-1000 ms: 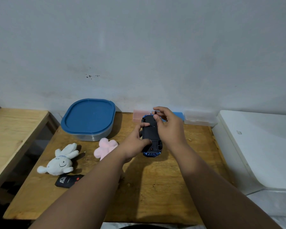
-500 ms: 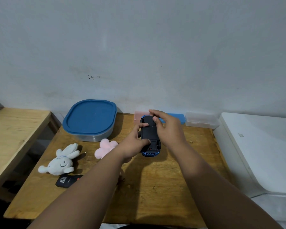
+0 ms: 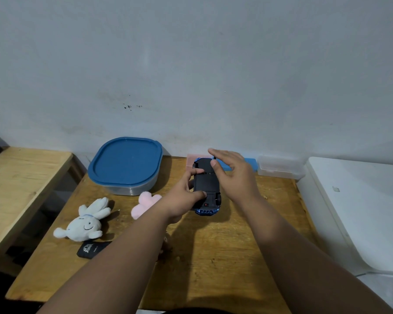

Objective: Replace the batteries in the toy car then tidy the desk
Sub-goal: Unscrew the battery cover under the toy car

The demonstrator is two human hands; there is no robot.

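Toy car: the toy car (image 3: 205, 181) is held belly-up over the far middle of the desk (image 3: 225, 257). Its black underside faces the camera, and the blue body shows only at the near end.
Left hand: the left hand (image 3: 182, 196) grips the car from its left side, with the thumb pressed on the underside towards the near end and the forefinger laid across farther up.
Right hand: the right hand (image 3: 235, 175) is flat and spread, holds nothing, and sits just right of the car. Its thumb tip lies over the far part of the underside; whether it touches, I cannot tell.
Why held so: with the underside up, the battery hatch is within reach. I judge that one hand steadies the car so the other is free to work the cover.
Boxes: a pink box (image 3: 190, 160), a blue box (image 3: 250, 165) and a clear box (image 3: 279, 169) stand along the wall behind the car.
Toys: a white rabbit (image 3: 84, 223) and a pink plush (image 3: 145, 203) lie left of the car, near a blue-lidded tub (image 3: 125, 162). They are probably part of the tidying to come.
Hidden: the left forearm covers part of the pink plush, the car hides part of the pink box, and the right hand hides part of the blue box.
Hard to make out: I cannot tell whether the hatch is on or off. No batteries are visible anywhere. A small black thing (image 3: 92, 248) by the rabbit bears a white mark, but I cannot name it.
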